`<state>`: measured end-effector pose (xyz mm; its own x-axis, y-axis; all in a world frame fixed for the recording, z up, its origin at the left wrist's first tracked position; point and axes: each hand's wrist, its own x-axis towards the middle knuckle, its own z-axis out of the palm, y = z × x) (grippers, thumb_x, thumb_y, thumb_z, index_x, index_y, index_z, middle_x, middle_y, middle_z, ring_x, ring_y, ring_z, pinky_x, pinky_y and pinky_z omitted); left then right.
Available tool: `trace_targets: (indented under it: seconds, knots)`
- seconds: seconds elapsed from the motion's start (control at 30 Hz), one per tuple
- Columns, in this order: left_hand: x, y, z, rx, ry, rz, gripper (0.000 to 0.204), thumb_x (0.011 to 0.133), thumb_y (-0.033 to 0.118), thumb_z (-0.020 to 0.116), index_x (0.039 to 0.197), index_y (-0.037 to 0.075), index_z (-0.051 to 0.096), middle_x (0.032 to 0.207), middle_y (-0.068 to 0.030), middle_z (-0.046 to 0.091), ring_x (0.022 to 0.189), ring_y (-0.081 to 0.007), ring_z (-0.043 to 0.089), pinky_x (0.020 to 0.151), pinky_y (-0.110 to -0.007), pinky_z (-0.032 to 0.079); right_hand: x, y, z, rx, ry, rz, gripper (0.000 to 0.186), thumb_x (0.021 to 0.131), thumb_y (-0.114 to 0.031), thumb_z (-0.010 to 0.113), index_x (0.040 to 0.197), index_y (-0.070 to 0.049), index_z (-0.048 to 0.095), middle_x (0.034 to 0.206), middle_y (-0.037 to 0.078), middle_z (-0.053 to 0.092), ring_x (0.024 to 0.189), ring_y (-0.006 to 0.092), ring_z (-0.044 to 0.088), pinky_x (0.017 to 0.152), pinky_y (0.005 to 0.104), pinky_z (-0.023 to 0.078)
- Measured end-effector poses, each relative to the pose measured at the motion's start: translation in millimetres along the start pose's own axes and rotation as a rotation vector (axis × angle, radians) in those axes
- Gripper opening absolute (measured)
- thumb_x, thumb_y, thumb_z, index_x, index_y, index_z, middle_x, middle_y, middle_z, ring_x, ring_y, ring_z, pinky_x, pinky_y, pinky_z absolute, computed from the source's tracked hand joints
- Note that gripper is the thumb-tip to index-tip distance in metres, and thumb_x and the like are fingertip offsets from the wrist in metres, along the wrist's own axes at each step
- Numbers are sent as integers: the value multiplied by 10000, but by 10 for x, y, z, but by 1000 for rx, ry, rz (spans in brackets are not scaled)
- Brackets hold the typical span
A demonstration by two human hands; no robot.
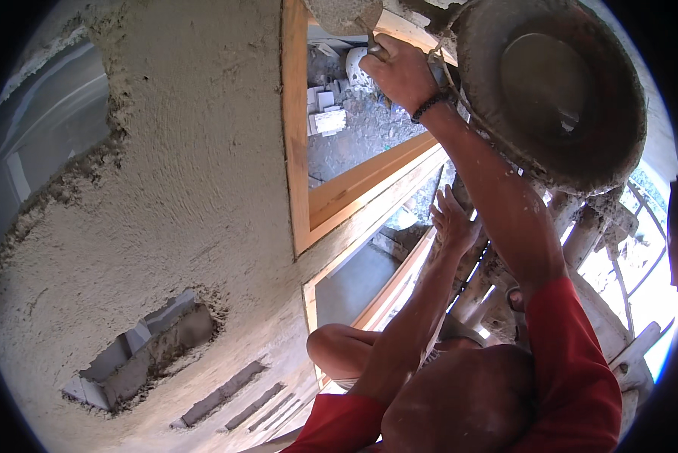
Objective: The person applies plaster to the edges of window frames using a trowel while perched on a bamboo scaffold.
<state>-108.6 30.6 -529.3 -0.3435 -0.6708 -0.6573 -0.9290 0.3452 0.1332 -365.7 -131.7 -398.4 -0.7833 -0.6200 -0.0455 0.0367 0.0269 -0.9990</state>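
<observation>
My right hand [401,69] is raised at the top, its fingers closed round the handle of a trowel. The trowel's mortar-smeared blade [345,13] points up and left, partly cut off by the picture's upper edge. Right beside that wrist is a large dark round basin [631,113] with wet grey mortar [546,83] in it. Lower down, my left hand [453,220] holds nothing. Its fingers are apart and stretched upward, close to a scaffold pole; whether they touch it I cannot tell. A wooden window frame [299,143] lies just left of both hands.
A rough plastered wall [195,143] fills the left, with a large ragged opening and several slots [222,396]. Scaffold poles [584,230] stand at right, under the basin. Far below, through the frame, are pale blocks [327,121] and a white rounded object [358,68].
</observation>
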Motion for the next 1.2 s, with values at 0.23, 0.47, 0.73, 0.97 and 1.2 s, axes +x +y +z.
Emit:
trace_targets:
  seconds: [0.23,0.47,0.73,0.97,1.2]
  knots:
    - [-157,341,-319,-80,-104,-143,1139,778,529,728,1529,102,-13,1583,-202,36,1426,-523,3,1158,-588,60,-290,283,-112,4,-130,28,310,781,-300,635,909,-19,614,774,211,664,787,387,663,697,447,523]
    - [-138,286,-271,-87,-51,-105,1132,779,527,729,1532,116,-9,1587,-196,31,1434,-507,-6,1156,-593,63,-20,151,-22,33,-42,43,298,780,-292,638,915,-27,621,780,191,669,739,378,658,681,430,522]
    - [-160,282,-279,-94,-55,-111,1134,774,503,743,1531,111,-3,1587,-198,35,1431,-514,6,1153,-600,70,-151,243,-2,131,-62,46,253,787,-245,627,860,-4,608,751,184,644,689,359,616,673,421,496]
    - [-53,66,-34,-10,3,-2,1128,775,501,742,1531,106,4,1584,-208,43,1427,-520,10,1152,-606,68,136,183,140,282,-84,-33,166,837,-216,613,852,-54,581,599,3,537,462,87,495,401,270,397]
    - [-35,47,17,58,-24,19,1122,779,502,736,1531,108,2,1584,-211,40,1427,-515,16,1148,-616,79,32,130,82,258,-12,94,169,825,-210,606,847,-44,582,581,0,514,457,93,482,408,261,392]
